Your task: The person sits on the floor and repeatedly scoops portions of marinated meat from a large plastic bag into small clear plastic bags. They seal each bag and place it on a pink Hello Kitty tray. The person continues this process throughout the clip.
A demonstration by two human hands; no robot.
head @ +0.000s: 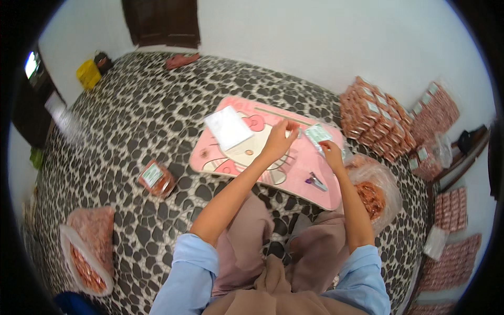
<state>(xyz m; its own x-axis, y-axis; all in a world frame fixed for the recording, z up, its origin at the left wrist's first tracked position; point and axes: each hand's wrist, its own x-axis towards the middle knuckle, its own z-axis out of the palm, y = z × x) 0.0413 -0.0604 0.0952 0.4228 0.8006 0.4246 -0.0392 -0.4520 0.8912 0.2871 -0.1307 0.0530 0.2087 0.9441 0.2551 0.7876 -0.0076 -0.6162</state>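
Observation:
A pink folding table with a cartoon cat print stands before me. Over its middle is my left hand, its fingers bent; a small pale bit shows by the fingertips, too small to make out. My right hand pinches the lower edge of a clear plastic packet with a green-and-white printed label. Left of my hands lies a stack of white sheets. A stapler, purple and silver, rests near the table's front right.
Beside the table's right end sits an open clear bag of reddish-brown food. Several labelled packs are piled by the wall. On the left floor are one labelled pack and a large open bag.

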